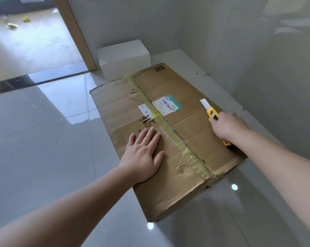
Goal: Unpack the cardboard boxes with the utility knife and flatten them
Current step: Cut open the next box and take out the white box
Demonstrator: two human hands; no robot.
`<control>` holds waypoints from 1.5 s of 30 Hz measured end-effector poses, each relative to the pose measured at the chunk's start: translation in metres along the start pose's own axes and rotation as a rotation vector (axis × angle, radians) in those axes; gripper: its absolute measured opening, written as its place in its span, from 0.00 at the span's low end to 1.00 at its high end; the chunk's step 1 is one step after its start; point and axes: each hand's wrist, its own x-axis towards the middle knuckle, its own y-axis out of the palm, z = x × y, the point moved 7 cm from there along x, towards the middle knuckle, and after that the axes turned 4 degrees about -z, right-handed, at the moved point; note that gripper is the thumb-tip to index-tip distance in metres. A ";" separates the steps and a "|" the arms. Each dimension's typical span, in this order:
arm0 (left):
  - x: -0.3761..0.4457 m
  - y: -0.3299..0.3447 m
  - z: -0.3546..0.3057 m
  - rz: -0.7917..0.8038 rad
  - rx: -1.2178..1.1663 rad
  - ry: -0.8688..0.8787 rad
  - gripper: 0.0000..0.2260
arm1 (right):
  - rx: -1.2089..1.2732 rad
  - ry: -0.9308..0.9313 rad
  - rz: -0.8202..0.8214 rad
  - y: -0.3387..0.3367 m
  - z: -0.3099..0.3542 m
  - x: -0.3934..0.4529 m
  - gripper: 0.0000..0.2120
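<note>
A large brown cardboard box (184,125) lies on the glossy tiled floor, its top seam sealed with yellowish clear tape (170,129) running from far left to near right. Shipping labels and black handwriting sit near the tape. My left hand (143,154) presses flat on the box top, left of the tape, fingers straight. My right hand (229,127) grips a yellow utility knife (212,113) over the right half of the box. The knife's white blade is extended and points away from me, above the cardboard.
A white box (124,57) stands against the wall just behind the cardboard box. A wooden door frame (77,32) opens to another room at the upper left, with small yellow scraps on its floor. Grey walls close in at the right.
</note>
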 end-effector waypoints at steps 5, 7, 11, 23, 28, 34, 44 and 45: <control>-0.011 -0.002 -0.011 0.037 0.012 0.012 0.30 | -0.005 0.000 0.001 -0.004 -0.011 -0.024 0.20; -0.007 -0.008 -0.013 0.037 0.033 0.011 0.30 | -0.056 -0.027 -0.001 -0.008 -0.005 -0.027 0.20; 0.010 -0.040 -0.010 0.055 0.117 0.024 0.26 | -0.019 -0.129 -0.057 -0.031 0.008 -0.028 0.19; 0.122 -0.097 0.088 -0.045 0.058 -0.177 0.19 | 0.185 -0.275 0.013 -0.063 0.107 0.009 0.14; 0.180 -0.084 0.139 -0.116 -0.094 -0.191 0.17 | 0.179 -0.295 0.080 -0.051 0.153 0.020 0.17; 0.230 -0.079 0.173 -0.203 -0.151 -0.134 0.18 | 0.144 -0.287 0.149 -0.039 0.214 0.041 0.09; 0.258 -0.068 0.202 -0.195 -0.377 -0.218 0.13 | -0.056 -0.296 0.125 -0.024 0.275 0.072 0.16; 0.260 -0.068 0.203 -0.192 -0.398 -0.237 0.13 | -0.067 -0.296 0.121 -0.024 0.276 0.073 0.14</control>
